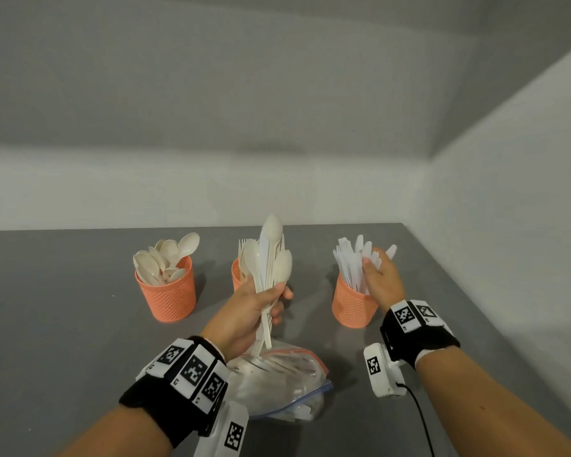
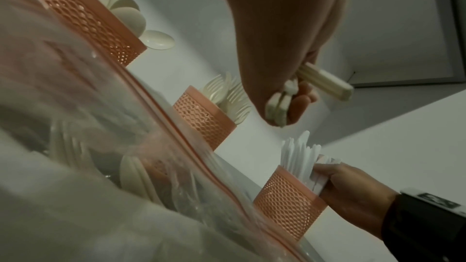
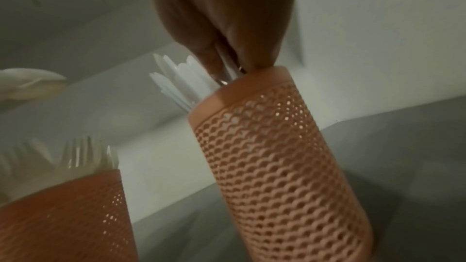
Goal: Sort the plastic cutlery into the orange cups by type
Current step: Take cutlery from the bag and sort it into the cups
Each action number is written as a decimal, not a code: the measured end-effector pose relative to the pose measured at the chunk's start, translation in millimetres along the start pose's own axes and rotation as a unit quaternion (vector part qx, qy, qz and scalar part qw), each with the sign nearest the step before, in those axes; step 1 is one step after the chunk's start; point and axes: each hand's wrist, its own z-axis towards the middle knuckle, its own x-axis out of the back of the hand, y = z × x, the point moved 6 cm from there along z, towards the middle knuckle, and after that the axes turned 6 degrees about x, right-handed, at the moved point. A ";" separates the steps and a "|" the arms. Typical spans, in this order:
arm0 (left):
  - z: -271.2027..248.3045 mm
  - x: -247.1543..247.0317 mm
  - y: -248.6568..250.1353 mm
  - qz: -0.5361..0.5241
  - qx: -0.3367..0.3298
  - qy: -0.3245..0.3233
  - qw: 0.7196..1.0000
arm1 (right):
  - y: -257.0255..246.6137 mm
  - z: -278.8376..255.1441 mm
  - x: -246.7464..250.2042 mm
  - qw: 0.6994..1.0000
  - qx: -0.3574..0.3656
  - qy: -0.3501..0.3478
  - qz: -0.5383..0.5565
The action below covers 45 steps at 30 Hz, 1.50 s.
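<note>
Three orange mesh cups stand in a row on the grey table: the spoon cup (image 1: 167, 298) at left, the fork cup (image 1: 235, 275) in the middle, the knife cup (image 1: 350, 308) at right. My left hand (image 1: 277, 291) grips a mixed bundle of cream spoons and a white knife (image 1: 271, 255) upright in front of the fork cup, partly hiding it. My right hand (image 1: 373, 268) is at the knife cup's rim, its fingers (image 3: 227, 53) pinching white knives (image 3: 181, 81) that stand in the cup (image 3: 277, 156).
A clear zip bag (image 1: 277, 374) with more cutlery lies on the table below my left hand. The table (image 1: 63, 308) ends at a white wall behind the cups and another close on the right. A cable trails from my right wrist.
</note>
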 end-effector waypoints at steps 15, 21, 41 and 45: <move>-10.4 -12.9 7.8 0.169 -0.022 0.116 0.979 | -132.3 -47.1 -67.1 0.954 0.260 -0.145 -0.037; -17.4 -3.8 15.1 0.273 -0.125 0.137 0.944 | -127.1 -52.0 -89.1 0.973 0.202 -0.068 -0.093; -50.4 31.7 33.4 0.115 -0.115 0.183 0.970 | -130.4 -54.3 -116.3 0.974 0.034 -0.164 0.153; -50.0 52.4 38.2 0.078 -0.098 0.204 0.971 | -141.6 -35.7 -93.9 0.969 0.044 -0.063 0.233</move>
